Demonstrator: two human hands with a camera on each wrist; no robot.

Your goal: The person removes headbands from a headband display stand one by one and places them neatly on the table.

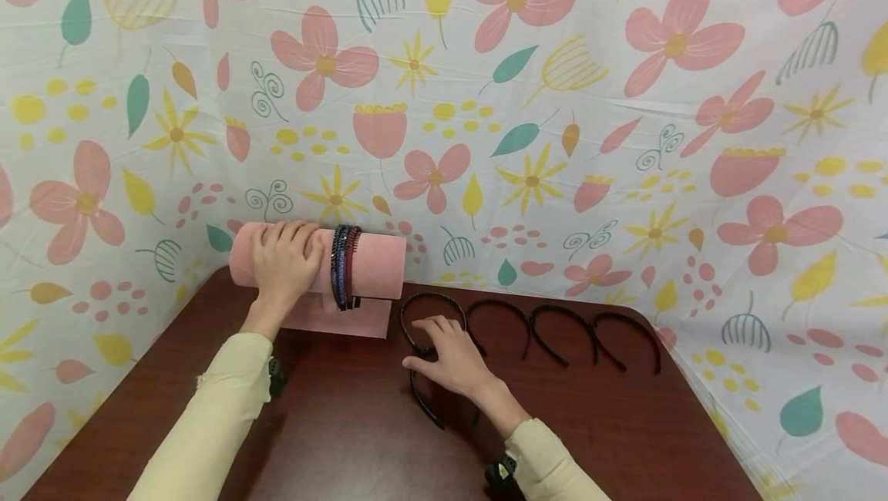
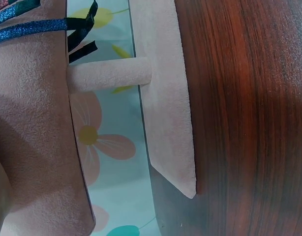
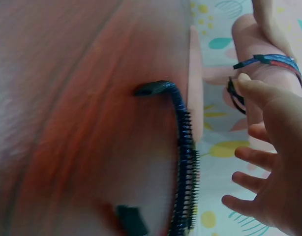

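At the left back of the table stands a pink headband holder [image 1: 381, 266], a plush roll on a flat base [image 2: 168, 108]. My left hand [image 1: 284, 262] grips the roll near its left end, fingers curved over the top. Several headbands hang round the roll, among them a glittery blue one [image 1: 338, 270] and a red one [image 1: 350, 262]. My right hand [image 1: 451, 358] hovers over the table with fingers spread and nothing held. Beneath it lies a dark headband [image 1: 425, 408], partly hidden by the hand. A beaded headband [image 1: 433, 295] lies just beyond the fingertips; the right wrist view shows a toothed headband [image 3: 183, 147].
To the right, three black headbands [image 1: 498, 303] [image 1: 563, 308] [image 1: 627, 317] lie in a row on the brown table [image 1: 333, 424]. A flower-patterned cloth [image 1: 444, 100] hangs behind the table and along both sides.
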